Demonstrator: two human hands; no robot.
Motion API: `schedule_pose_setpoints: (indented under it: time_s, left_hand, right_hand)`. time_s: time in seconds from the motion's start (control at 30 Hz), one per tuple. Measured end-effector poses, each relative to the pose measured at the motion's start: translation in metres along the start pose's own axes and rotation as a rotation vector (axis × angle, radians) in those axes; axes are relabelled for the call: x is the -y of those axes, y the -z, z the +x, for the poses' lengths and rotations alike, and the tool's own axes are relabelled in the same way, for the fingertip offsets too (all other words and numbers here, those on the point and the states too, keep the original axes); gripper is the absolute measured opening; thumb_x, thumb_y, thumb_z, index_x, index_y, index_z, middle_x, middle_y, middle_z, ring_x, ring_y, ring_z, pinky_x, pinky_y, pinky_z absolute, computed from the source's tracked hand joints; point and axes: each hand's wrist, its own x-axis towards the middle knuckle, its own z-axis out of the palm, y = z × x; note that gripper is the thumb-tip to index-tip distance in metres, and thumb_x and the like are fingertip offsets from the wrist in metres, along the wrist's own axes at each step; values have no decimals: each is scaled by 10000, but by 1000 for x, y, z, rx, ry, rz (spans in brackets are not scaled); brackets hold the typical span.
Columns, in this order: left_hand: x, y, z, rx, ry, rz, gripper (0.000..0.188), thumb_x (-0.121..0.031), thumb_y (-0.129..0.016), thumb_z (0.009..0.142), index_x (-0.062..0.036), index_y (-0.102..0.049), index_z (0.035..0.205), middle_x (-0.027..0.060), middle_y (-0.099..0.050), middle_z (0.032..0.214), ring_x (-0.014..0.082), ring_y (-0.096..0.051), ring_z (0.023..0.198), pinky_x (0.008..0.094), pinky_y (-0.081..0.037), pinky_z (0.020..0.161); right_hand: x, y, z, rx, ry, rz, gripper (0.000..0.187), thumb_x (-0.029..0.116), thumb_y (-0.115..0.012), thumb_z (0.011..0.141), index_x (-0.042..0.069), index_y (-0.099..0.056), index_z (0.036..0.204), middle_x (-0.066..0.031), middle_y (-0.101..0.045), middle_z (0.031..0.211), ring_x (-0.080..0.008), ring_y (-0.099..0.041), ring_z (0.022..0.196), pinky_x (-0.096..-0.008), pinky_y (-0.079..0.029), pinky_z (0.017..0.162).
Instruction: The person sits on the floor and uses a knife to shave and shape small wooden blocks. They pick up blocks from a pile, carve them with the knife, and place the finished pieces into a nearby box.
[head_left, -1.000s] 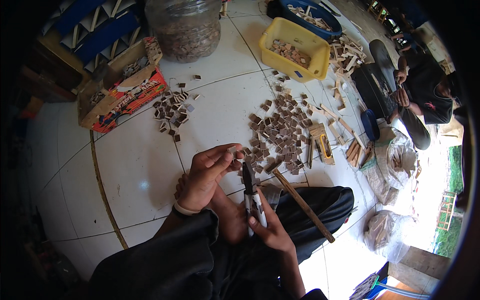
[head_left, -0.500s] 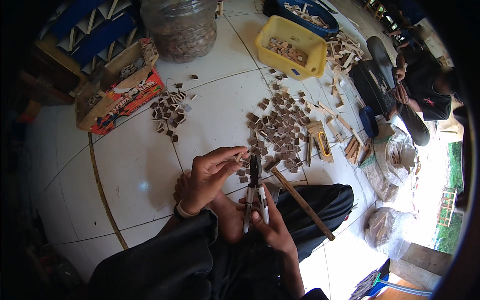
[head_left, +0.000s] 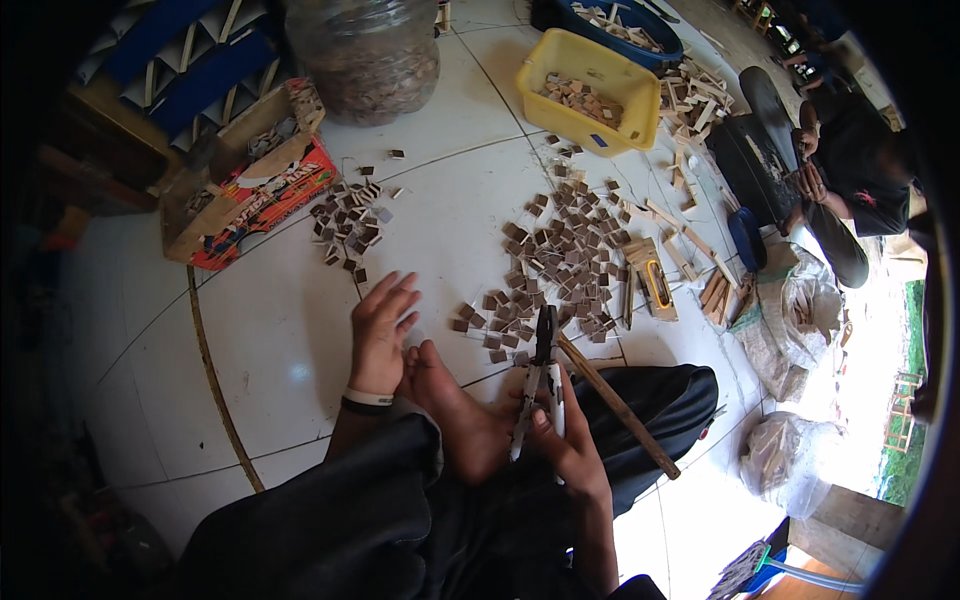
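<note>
My left hand [head_left: 380, 335] is raised over the white tiled floor [head_left: 290, 310], its fingers spread and somewhat blurred, with nothing seen in them. My right hand [head_left: 572, 448] grips a pair of pliers [head_left: 545, 375] with worn white handles; their dark jaws point away from me. Just beyond the jaws lies a wide heap of small square brown pieces [head_left: 575, 245], many with thin pale strips or wires on them. A smaller heap of similar pieces [head_left: 345, 222] lies farther left. Beside the pliers a wooden stick [head_left: 620, 405] rests across my right leg.
A yellow tub [head_left: 590, 95] and a clear plastic container [head_left: 365, 70] hold pieces at the back. To the left stands a red-sided wooden box [head_left: 260, 185]. Wood offcuts [head_left: 700, 100], sacks [head_left: 785, 320] and another person [head_left: 850, 165] are on the right.
My left hand has moved left, away from the pliers; its pinched fingers have opened and the small piece they held is gone. My right hand still grips the pliers.
</note>
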Motion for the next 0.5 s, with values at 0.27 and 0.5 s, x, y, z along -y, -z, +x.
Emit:
schedule_pose_setpoints:
  time_s: [0.27, 0.5]
  left_hand:
    - [83, -27, 59, 195, -397, 948, 292, -107, -821, 811, -17, -749, 1080, 117, -791, 908, 250, -766, 785, 381, -595, 724]
    - [99, -31, 61, 255, -524, 954, 159, -91, -794, 782, -41, -733, 920, 132, -764, 831, 283, -759, 764, 380, -596, 741]
  right_hand:
    - [-2, 3, 2, -16, -4, 35, 741, 24, -539, 1074, 47, -142, 1699, -135, -586, 1395, -227, -592, 1296, -373, -443, 1123]
    - [-9, 5, 3, 8, 7, -36, 727, 32, -567, 1072, 33, -185, 1691, -110, -610, 1351, -180, -589, 1269, -344, -430, 1125]
